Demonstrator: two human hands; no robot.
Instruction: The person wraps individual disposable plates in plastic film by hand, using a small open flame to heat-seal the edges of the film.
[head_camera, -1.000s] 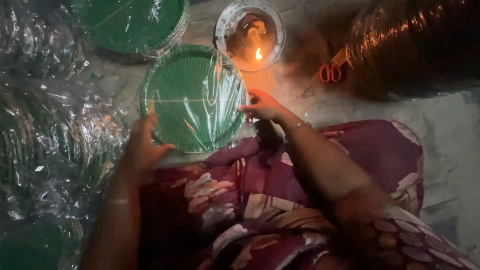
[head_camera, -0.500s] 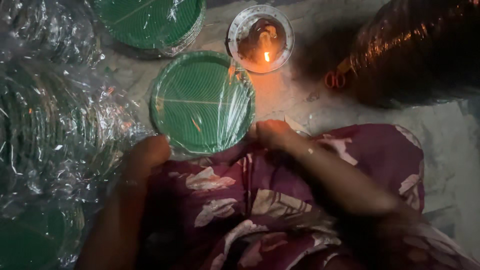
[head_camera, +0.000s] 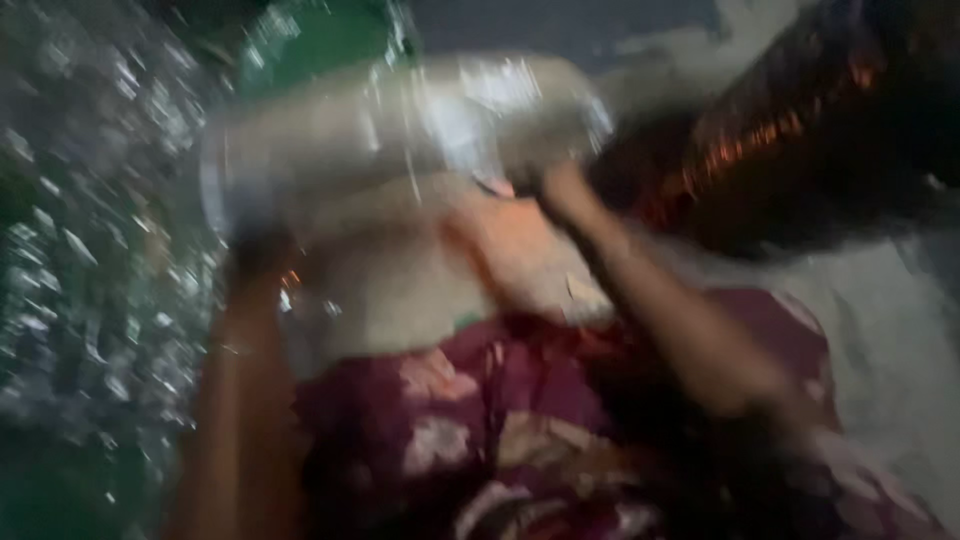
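Where a green plate lay flat half a second ago, both hands now lift a clear plastic sheet (head_camera: 400, 130), left hand (head_camera: 255, 250) and right hand (head_camera: 555, 185) grasping its edges above the maroon floral cloth (head_camera: 500, 420).

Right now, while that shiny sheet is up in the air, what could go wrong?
The pale shiny sheet is held only at its ends by the left hand and right hand; it could slip onto the maroon cloth. The blur suggests a fast swing, so it might hit the dark shiny roll nearby.
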